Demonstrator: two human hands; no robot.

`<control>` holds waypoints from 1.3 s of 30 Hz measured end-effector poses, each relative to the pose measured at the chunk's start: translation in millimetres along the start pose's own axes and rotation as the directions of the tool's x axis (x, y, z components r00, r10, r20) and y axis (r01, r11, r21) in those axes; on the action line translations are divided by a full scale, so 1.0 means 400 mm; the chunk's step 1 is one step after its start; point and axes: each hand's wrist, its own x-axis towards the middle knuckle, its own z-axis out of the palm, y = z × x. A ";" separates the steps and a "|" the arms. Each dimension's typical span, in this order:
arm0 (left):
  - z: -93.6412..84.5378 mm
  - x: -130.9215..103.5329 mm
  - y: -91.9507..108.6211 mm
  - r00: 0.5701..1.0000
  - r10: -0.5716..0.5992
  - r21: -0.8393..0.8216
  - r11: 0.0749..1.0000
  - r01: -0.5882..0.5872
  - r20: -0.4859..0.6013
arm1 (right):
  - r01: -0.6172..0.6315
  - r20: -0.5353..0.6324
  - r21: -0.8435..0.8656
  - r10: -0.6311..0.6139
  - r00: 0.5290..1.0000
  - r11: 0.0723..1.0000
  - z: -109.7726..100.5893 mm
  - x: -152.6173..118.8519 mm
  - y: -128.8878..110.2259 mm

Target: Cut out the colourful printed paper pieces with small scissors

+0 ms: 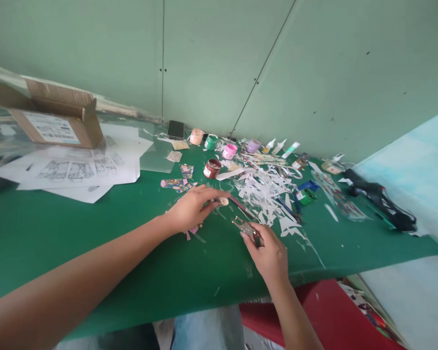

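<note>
The background is filled by a pale green panelled wall [204,63], and below it a broad table with a dark green cover [131,262] is seen. On the far left, an open brown cardboard box [54,127] is set on printed white paper sheets [76,170]. To the right of the middle, a loose heap of white paper strips and offcuts [266,189] is spread. From the near side, both bare hands are extended over the table's middle. On the far side, beyond the left hand [191,206], a dark red paint jar [212,168] is seen, and two multicoloured patterned flat pieces [178,184] are laid nearer and to its left. By the right hand [271,250], a small silver metal plier-like tool [245,227] is gripped, its tips parted. By the left fingertips, a small pale rounded piece [223,201] is pinched, just beyond and left of the tool but apart from it. Much cutting appears to be done, judging by the offcuts; the pale piece is not yet met by the tool, so work on it seems to be left. Its finer detail cannot be told.
</note>
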 end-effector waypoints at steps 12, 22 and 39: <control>0.032 -0.001 -0.002 0.939 -0.337 -0.333 0.879 0.340 0.069 | 0.070 0.181 -0.104 -0.050 0.982 0.992 -0.025 0.013 0.000; 0.063 0.001 -0.002 0.879 -0.475 0.050 0.878 0.476 -0.028 | 0.033 0.248 -0.053 -0.019 0.969 0.998 -0.036 0.009 -0.015; 0.063 0.008 0.010 0.790 -0.614 -0.078 0.788 0.611 -0.011 | 0.028 0.249 -0.113 0.001 0.968 0.993 -0.041 -0.003 -0.032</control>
